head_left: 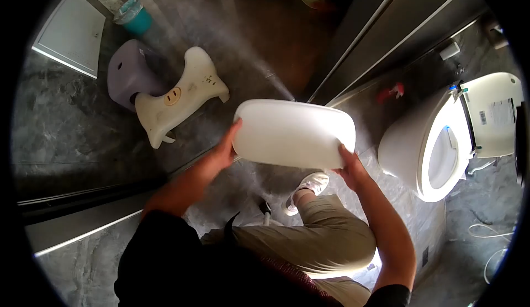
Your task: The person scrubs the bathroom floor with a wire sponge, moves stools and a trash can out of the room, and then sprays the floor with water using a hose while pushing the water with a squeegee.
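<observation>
A smooth white oblong panel with rounded corners [292,134] is held out in front of me, above the floor. I cannot tell whether it is a lid or a shallow basin. My left hand [225,146] grips its left end, the thumb along the edge. At the lower right corner, my right hand [349,166] grips it with the thumb on the top face; the other fingers are hidden beneath. To the right stands a white toilet [408,147] with its raised cover [491,116] leaning back, apart from the panel.
A cream footstool [190,94] and a purple stool [130,67] stand on the dark tiled floor [72,119] to the left. Behind them is a teal bin [138,22]. A red item [393,91] lies near the wall. White cable [491,232] hangs at the lower right.
</observation>
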A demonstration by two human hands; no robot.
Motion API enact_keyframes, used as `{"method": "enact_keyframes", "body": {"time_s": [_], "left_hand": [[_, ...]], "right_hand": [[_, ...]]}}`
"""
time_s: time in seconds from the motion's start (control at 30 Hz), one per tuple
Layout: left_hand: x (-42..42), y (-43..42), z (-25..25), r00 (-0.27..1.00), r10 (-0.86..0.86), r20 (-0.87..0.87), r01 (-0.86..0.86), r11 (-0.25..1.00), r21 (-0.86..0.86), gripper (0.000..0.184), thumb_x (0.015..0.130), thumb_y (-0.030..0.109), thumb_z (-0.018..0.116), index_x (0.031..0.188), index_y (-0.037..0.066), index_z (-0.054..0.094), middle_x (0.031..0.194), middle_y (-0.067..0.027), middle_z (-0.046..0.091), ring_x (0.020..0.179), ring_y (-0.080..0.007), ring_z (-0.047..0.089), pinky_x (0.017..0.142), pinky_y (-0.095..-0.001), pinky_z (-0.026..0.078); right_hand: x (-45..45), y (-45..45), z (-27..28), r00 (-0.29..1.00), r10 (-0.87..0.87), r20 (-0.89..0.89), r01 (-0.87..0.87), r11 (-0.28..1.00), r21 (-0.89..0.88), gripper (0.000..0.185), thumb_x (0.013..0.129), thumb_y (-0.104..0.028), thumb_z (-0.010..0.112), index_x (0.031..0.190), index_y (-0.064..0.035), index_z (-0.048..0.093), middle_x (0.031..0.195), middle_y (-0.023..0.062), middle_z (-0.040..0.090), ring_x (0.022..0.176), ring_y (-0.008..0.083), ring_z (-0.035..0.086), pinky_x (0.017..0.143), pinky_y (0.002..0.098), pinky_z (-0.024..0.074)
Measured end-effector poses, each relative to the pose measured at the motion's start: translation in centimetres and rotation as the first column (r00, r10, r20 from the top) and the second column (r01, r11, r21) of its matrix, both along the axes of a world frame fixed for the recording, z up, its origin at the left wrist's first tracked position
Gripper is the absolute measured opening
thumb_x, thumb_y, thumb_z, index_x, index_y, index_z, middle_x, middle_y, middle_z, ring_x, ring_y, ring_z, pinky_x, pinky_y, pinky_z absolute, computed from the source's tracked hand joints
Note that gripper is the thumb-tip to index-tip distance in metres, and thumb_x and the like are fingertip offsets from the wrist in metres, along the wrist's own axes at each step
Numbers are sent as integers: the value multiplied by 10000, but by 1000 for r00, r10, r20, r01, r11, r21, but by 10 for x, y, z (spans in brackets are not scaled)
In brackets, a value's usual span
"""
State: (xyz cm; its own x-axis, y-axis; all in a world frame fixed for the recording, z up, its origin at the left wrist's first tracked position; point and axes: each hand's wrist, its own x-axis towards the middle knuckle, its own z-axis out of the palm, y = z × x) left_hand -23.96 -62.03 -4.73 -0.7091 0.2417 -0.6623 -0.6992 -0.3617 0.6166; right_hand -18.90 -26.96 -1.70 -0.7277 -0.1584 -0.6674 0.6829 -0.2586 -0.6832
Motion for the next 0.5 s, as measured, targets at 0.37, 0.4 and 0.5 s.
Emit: {"method": "enact_keyframes", "body": {"time_s": [0.37, 0.4, 0.5], "left_hand": [[-186, -68, -27, 910, -413, -15, 407, 902, -144, 640, 826, 621, 412, 1228, 131, 505, 1180, -39, 561, 1060, -212, 532, 835, -424, 445], [-197, -62, -26, 908, -419, -12, 413, 900, -142, 640, 826, 621, 412, 1228, 131, 505, 1180, -39, 561, 1060, -212, 532, 835, -424, 445], [-210, -47, -30, 952, -194, -237, 160, 975, -156, 705, 836, 638, 380, 1281, 95, 447, 1267, -63, 497, 1173, -242, 448, 954, -417, 354]], "right_hand": [[-52, -116, -32, 912, -404, 73, 410, 906, -105, 626, 845, -407, 575, 1332, -247, 215, 1373, 26, 285, 1269, 248, 272, 1019, 469, 284], [-56, -119, -34, 897, -437, 61, 442, 889, -118, 606, 854, -392, 565, 1332, -263, 215, 1372, 23, 287, 1280, 248, 257, 1023, 464, 275], [-62, -138, -35, 901, -434, -18, 426, 891, -157, 627, 876, -363, 531, 1367, -288, 150, 1400, 15, 245, 1300, 260, 219, 1035, 459, 242]]}}
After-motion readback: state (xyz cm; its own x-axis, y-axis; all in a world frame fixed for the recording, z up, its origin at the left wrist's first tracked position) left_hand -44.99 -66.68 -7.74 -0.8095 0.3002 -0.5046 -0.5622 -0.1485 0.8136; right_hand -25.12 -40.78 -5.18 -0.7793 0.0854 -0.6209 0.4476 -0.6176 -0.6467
